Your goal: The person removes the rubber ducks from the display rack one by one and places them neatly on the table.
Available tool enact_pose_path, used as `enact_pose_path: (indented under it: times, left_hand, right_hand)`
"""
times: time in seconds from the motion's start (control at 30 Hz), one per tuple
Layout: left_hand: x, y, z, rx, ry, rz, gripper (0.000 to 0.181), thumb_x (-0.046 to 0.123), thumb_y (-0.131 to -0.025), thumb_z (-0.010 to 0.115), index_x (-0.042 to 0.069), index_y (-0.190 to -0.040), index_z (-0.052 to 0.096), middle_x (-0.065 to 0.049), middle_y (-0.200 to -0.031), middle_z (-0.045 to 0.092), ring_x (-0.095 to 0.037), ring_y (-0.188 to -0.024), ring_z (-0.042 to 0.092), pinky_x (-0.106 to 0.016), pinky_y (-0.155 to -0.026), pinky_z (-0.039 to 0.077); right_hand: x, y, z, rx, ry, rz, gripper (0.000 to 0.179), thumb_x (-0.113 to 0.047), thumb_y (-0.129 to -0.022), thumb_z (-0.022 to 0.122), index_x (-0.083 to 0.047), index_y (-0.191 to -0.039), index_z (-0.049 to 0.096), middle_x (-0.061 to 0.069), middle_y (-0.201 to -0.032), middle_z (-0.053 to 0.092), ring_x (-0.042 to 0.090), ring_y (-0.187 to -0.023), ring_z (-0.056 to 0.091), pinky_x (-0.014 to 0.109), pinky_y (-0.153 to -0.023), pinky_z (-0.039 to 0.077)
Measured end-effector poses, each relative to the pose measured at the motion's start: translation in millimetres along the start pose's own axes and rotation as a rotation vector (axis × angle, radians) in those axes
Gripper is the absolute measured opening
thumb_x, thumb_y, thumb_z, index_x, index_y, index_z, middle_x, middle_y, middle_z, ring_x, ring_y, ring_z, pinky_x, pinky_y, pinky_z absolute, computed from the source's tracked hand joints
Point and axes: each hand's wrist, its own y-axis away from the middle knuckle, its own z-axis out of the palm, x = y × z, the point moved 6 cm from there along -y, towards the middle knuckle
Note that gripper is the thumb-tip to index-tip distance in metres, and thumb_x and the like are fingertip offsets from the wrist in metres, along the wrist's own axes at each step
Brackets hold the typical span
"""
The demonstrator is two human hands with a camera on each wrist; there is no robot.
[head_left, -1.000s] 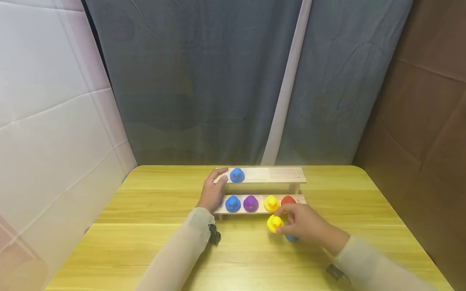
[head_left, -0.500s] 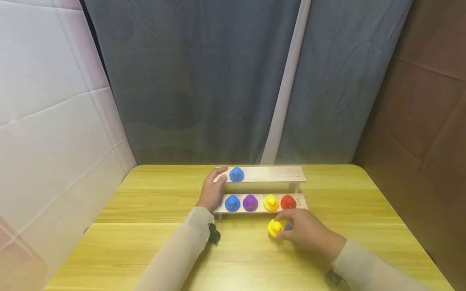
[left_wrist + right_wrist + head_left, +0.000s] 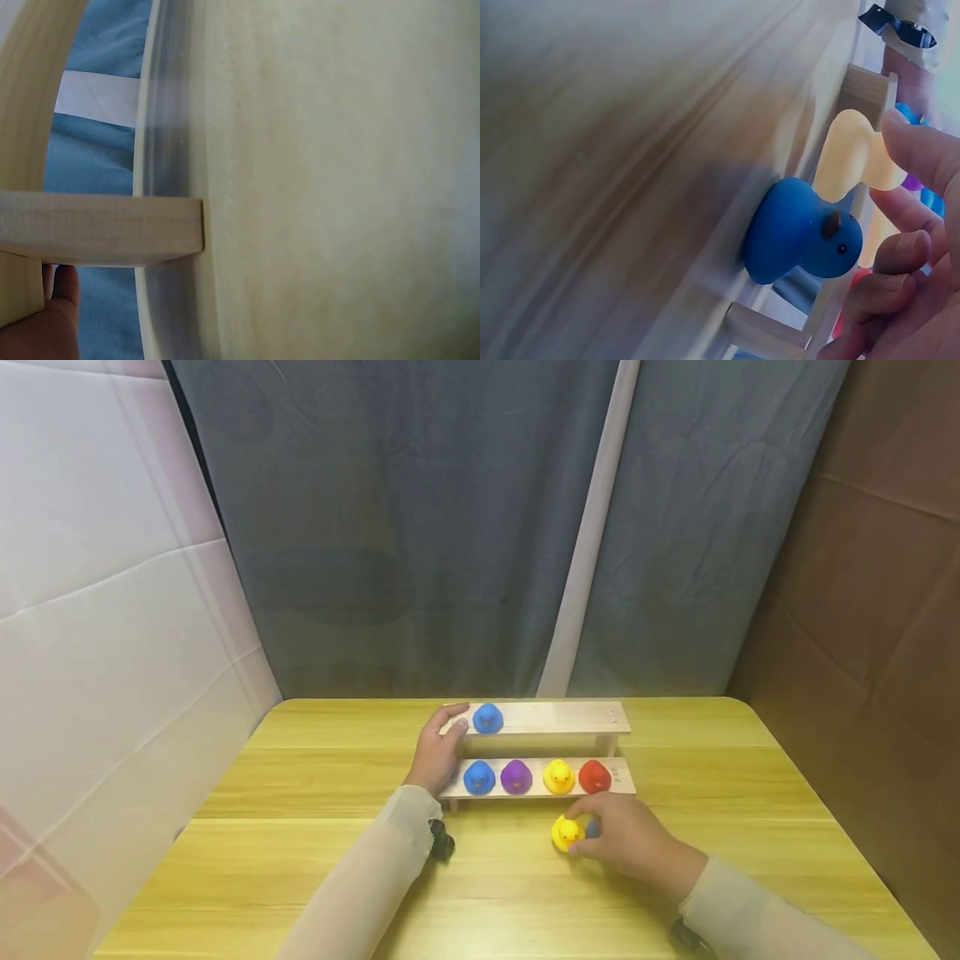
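Note:
My left hand point(image 3: 437, 753) grips the left end of the upper board of a wooden two-step stand point(image 3: 555, 717); its fingertips show by a wooden leg point(image 3: 97, 229) in the left wrist view. In front of the lower step, my right hand point(image 3: 628, 837) pinches a yellow rubber duck point(image 3: 566, 832) between thumb and index finger, low over or on the tabletop; I cannot tell which. Close beside it a blue rubber duck point(image 3: 802, 232) sits on the table, mostly hidden by the right hand in the head view.
A blue duck point(image 3: 488, 718) sits on the upper step. Along the lower step stand a blue duck point(image 3: 479, 777), a purple duck point(image 3: 516, 777), a yellow duck point(image 3: 558, 777) and a red duck point(image 3: 594, 776). Grey curtains point(image 3: 405, 543) hang behind the wooden table point(image 3: 315, 793).
The right hand has moved the yellow duck slightly down and toward me, slowing at the end. The red duck on the lower step is uncovered. The left hand stays in place.

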Motion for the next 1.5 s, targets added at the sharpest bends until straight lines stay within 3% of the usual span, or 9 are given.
enact_pose_path:
  times: [0.2,0.47,0.77,1.5]
  left_hand:
    - [1.0,-0.1,-0.2,-0.002,-0.004,-0.002,0.033,0.019,-0.099,0.054,0.014,-0.130,0.060,-0.005,-0.139,0.053,-0.022,-0.135,0.039,-0.043,-0.114,0.023]
    - [0.9,0.6,0.0,0.000,-0.004,-0.012,0.032,0.019,-0.098,0.054,0.015,-0.130,0.060,-0.004,-0.139,0.053,-0.022,-0.135,0.038,-0.044,-0.114,0.022]
    - [1.6,1.1,0.2,-0.001,-0.005,-0.012,0.032,0.020,-0.099,0.054,0.016,-0.130,0.060,-0.004,-0.139,0.053,-0.022,-0.135,0.038,-0.044,-0.115,0.022]
    - [4.9,2.3,0.0,-0.004,-0.026,-0.018,0.032,0.020,-0.099,0.053,0.016,-0.130,0.060,-0.004,-0.139,0.053,-0.022,-0.136,0.038,-0.044,-0.114,0.023]
  right_hand:
    - [-0.6,0.2,0.6,0.017,0.030,-0.025,0.037,-0.037,-0.068,0.087,-0.024,-0.100,0.073,-0.014,-0.098,0.069,0.010,-0.077,0.055,0.036,-0.078,0.047]
    - [-1.4,-0.1,4.2,0.028,0.091,-0.043,0.038,-0.041,-0.067,0.087,-0.025,-0.099,0.074,-0.016,-0.097,0.070,0.012,-0.087,0.062,0.042,-0.083,0.049]
    - [2.7,-1.1,7.2,0.043,0.126,-0.008,0.038,-0.044,-0.066,0.087,-0.030,-0.099,0.073,-0.019,-0.098,0.069,0.016,-0.096,0.064,0.051,-0.089,0.044]
    - [0.3,-2.0,6.4,0.047,0.139,0.004,0.038,-0.042,-0.066,0.088,-0.029,-0.098,0.072,-0.019,-0.096,0.069,0.014,-0.094,0.063,0.050,-0.085,0.043]
